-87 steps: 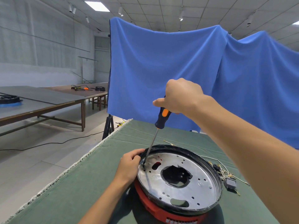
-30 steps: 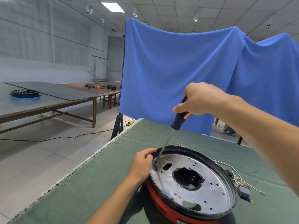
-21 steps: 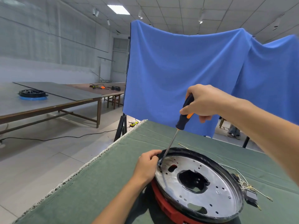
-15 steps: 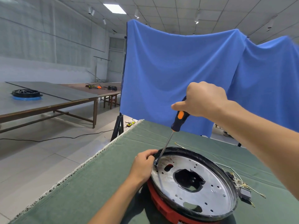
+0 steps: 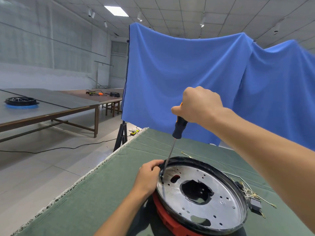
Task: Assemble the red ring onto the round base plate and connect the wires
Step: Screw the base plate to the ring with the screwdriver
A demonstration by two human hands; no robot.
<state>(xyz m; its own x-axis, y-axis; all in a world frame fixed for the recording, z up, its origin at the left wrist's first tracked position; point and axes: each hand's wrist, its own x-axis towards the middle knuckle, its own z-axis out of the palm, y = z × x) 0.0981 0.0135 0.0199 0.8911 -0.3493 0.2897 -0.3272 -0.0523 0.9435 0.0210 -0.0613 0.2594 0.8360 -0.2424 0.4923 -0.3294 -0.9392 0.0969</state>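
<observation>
Silvery round base plate (image 5: pixel 219 198) atop red ring (image 5: pixel 167 218), left hand (image 5: pixel 147 178) gripping rim, right hand (image 5: pixel 201 104) clenching screwdriver (image 5: pixel 179 127)

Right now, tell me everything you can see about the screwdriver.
The screwdriver has a black handle with orange accents and a long, thin, bare metal shaft. It stands tilted, handle up and leaning toward the right, tip down at the left edge of the round base plate, near a small hole. The right hand grips the handle from above, hiding its top. The left hand holds the plate's rim right beside the tip; whether it touches the shaft is unclear.
</observation>
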